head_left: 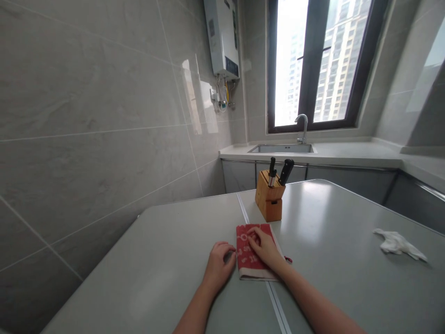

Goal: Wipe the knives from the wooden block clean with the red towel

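Note:
A folded red towel (pixel 255 266) with pale markings and a cream border lies flat on the table. My right hand (pixel 266 248) rests on its upper part, fingers loosely bent and thumb a little apart, with nothing seen between them. Just left of the towel, my left hand (pixel 219 262) lies on the tabletop with curved fingers, its fingertips by the towel's left edge; whether they touch it I cannot tell. A small red object (pixel 288 259) shows beside my right wrist, mostly hidden. Beyond the towel stands a wooden knife block (pixel 269 197) holding several black-handled tools.
The pale table (pixel 167 260) has a metal seam (pixel 278 308) running through it. A crumpled white tissue (pixel 398 243) lies at the right. Behind the table is a counter (pixel 354 150) with a sink (pixel 257 149) and faucet (pixel 304 127). A tiled wall (pixel 104 102) borders the left.

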Action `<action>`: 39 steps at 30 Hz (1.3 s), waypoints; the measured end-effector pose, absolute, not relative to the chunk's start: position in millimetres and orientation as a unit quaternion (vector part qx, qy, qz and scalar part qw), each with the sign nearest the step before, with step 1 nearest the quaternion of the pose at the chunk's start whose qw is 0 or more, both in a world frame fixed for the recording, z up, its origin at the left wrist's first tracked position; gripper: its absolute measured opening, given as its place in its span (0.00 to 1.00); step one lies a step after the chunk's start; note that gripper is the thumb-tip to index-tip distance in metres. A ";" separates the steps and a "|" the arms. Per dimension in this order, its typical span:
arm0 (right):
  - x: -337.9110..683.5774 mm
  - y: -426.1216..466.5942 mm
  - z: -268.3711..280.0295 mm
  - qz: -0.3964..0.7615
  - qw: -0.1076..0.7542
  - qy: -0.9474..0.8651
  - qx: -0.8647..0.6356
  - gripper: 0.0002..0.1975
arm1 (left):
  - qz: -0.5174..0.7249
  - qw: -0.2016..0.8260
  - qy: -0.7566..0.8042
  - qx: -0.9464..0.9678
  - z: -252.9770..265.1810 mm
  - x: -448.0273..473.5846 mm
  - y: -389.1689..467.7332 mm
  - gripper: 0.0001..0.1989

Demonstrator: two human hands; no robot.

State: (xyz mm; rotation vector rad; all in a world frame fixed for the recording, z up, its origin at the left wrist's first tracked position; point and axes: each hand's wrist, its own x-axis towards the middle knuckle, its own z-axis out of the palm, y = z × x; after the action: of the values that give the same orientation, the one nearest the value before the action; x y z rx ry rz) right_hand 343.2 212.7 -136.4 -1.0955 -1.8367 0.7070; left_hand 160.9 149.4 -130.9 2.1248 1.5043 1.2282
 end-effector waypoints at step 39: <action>343.5 203.8 -133.2 0.236 0.428 -0.763 -0.423 0.11 | 0.504 0.726 0.263 0.387 -119.2 175.4 142.2 0.31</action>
State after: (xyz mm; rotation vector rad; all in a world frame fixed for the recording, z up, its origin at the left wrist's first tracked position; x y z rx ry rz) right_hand 343.5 203.8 -133.2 -1.0556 -1.9054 0.5896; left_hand 175.4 142.2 -119.2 0.8541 0.5798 1.1111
